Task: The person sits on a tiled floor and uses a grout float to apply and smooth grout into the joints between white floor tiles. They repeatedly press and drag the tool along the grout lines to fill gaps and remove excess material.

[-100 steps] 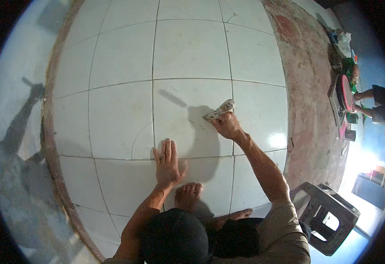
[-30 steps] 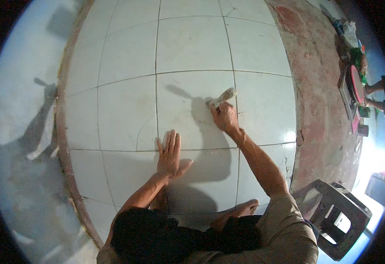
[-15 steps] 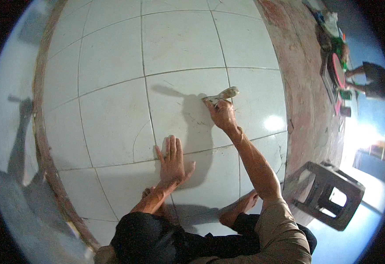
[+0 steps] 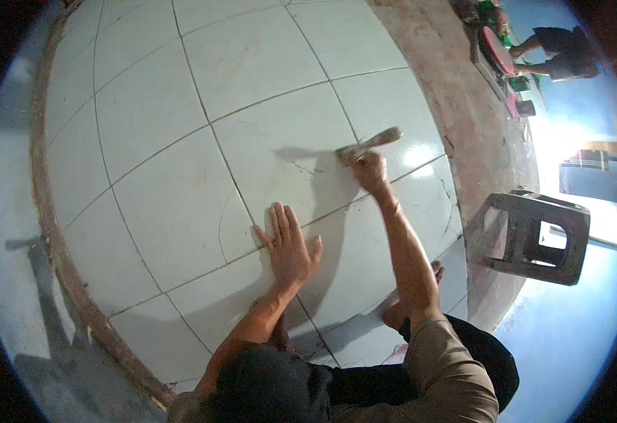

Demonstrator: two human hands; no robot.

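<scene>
Head view: two bare hands are at work on a floor of pale tiles (image 4: 160,204). The left hand (image 4: 291,248) holds nothing; it lies palm down over a joint, its fingers straight, the thumb and the outermost finger spread apart from the middle three. The right hand (image 4: 372,171) is clamped on one flat-bladed tool (image 4: 384,139), which is above a single tile, near its right-hand joint, with the blade to the left and the handle tilted toward the upper right. Whether the blade touches the tile I cannot tell. Fine dark cracks mark this tile beside the right hand, and one thin curved line crosses the tile to its left. One bare foot (image 4: 395,315) shows on both sides of the right forearm. To the right stands one dark stool (image 4: 577,243). Farther up are one round pink-rimmed thing (image 4: 497,51), one dark cup-shaped container (image 4: 525,108) and one other person (image 4: 565,53), two bare legs visible.
</scene>
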